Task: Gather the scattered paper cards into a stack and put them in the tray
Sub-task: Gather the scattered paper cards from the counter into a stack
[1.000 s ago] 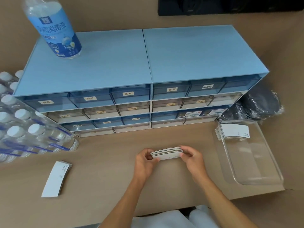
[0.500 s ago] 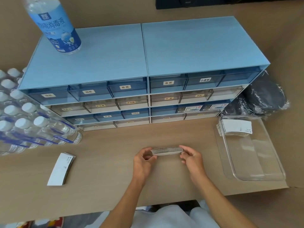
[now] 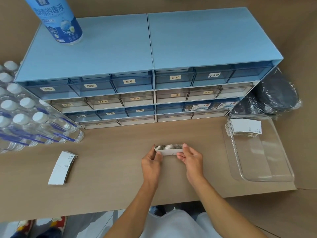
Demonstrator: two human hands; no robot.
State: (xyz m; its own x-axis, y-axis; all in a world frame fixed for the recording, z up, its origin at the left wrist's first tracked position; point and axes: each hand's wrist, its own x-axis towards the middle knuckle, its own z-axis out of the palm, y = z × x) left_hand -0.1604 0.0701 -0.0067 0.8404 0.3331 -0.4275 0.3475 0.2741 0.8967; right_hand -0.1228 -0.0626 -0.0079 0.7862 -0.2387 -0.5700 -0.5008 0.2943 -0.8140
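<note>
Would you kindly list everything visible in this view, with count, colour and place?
held card stack: one, white, between both hands above the desk middle
tray card stack: one, white, far end of tray
loose card stack: one, white, desk left
tray: one, clear, desk right
drawer cabinets: two, blue, side by side at desk back
disinfectant bottle: one, blue and white, on left cabinet
water bottles: one wrapped pack, clear with white caps, far left
wrapped bundle: one, black, behind tray
desk: one, tan
left hand: one, on stack's left end
right hand: one, on stack's right end
</note>
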